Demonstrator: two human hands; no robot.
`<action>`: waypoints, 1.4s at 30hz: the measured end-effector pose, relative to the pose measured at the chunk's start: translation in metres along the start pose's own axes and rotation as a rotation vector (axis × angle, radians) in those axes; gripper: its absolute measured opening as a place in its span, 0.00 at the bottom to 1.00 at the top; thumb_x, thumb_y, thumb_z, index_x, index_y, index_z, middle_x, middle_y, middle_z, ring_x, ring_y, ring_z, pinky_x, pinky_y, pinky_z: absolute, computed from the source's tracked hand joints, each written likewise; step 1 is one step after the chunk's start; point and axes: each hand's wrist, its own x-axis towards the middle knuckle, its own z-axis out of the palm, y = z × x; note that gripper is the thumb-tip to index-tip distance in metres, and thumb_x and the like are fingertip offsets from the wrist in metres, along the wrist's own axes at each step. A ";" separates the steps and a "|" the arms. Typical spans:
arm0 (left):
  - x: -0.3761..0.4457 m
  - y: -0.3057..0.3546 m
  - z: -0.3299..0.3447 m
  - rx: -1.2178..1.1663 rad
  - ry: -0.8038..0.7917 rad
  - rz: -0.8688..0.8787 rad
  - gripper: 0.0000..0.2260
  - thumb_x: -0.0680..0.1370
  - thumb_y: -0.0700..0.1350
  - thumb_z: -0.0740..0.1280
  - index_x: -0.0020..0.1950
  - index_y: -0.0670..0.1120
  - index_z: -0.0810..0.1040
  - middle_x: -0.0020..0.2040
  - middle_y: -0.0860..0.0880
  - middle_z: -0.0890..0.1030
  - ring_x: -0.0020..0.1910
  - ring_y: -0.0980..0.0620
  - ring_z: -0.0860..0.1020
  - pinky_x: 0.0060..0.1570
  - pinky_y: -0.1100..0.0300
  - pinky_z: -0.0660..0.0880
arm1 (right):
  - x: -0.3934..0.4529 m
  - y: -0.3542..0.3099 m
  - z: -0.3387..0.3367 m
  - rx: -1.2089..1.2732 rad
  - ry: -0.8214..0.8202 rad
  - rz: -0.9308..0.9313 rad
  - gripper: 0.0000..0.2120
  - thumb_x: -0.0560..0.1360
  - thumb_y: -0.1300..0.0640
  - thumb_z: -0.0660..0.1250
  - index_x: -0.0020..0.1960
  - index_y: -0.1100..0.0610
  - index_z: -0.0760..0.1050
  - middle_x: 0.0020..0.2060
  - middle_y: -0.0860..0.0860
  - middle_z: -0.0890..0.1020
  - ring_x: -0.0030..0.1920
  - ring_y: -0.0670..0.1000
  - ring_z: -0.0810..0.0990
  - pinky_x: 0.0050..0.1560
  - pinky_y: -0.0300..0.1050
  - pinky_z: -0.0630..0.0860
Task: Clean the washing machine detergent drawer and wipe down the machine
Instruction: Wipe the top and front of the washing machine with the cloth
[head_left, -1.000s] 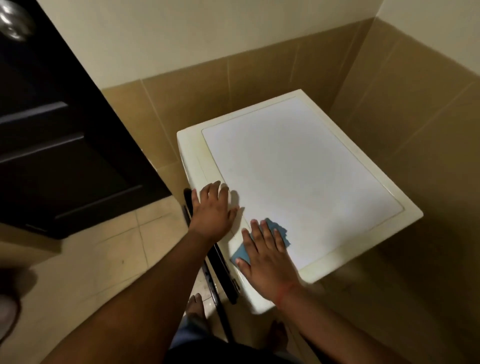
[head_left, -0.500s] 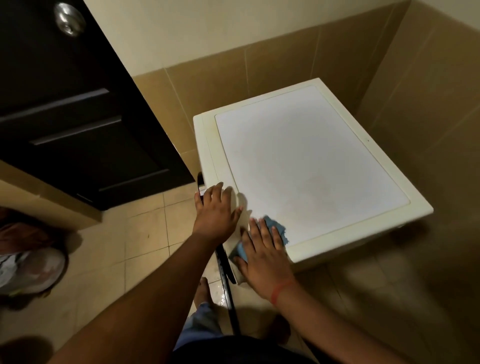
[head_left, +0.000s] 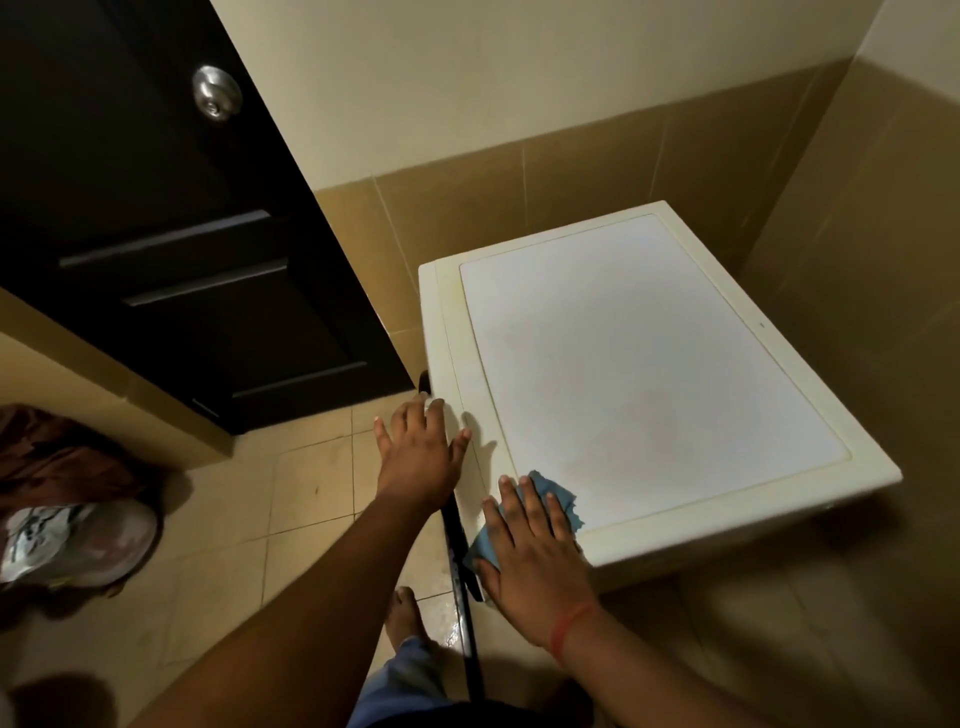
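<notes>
The washing machine (head_left: 649, 364) stands in the tiled corner, its flat white top seen from above. A blue cloth (head_left: 553, 496) lies on the top's near left corner. My right hand (head_left: 530, 551) presses flat on the cloth with straight fingers. My left hand (head_left: 418, 452) rests with spread fingers on the machine's left front edge, above the dark front panel (head_left: 460, 551). The detergent drawer is hidden from this angle.
A dark wooden door (head_left: 171, 234) with a round metal knob (head_left: 217, 100) stands open at the left. Brown fabric and a crumpled white bag (head_left: 67, 530) lie on the tiled floor at the far left. My bare foot (head_left: 408, 613) stands below the machine's front.
The view has swung left and up, showing more door and floor. My left hand has slid further left onto the machine's front edge, fingers spread. The right hand stays on the cloth.
</notes>
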 end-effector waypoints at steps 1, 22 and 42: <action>0.002 -0.002 0.000 -0.008 0.004 -0.025 0.28 0.82 0.63 0.51 0.76 0.48 0.59 0.77 0.45 0.62 0.77 0.43 0.57 0.75 0.36 0.50 | 0.005 0.001 0.000 -0.005 0.003 -0.002 0.33 0.80 0.37 0.45 0.78 0.54 0.57 0.78 0.57 0.55 0.78 0.61 0.47 0.75 0.63 0.47; 0.039 -0.030 0.000 -0.007 -0.030 0.023 0.27 0.82 0.62 0.51 0.77 0.49 0.58 0.78 0.44 0.60 0.78 0.43 0.57 0.75 0.36 0.50 | 0.098 -0.018 -0.001 -0.040 0.028 0.071 0.32 0.80 0.43 0.54 0.79 0.56 0.53 0.78 0.58 0.53 0.78 0.62 0.45 0.75 0.64 0.48; 0.024 0.025 0.024 0.047 -0.060 0.148 0.28 0.83 0.61 0.50 0.77 0.46 0.58 0.78 0.42 0.60 0.77 0.41 0.57 0.75 0.35 0.50 | 0.034 0.020 -0.005 -0.074 -0.022 -0.065 0.31 0.81 0.38 0.48 0.76 0.56 0.61 0.77 0.57 0.59 0.78 0.59 0.49 0.76 0.61 0.50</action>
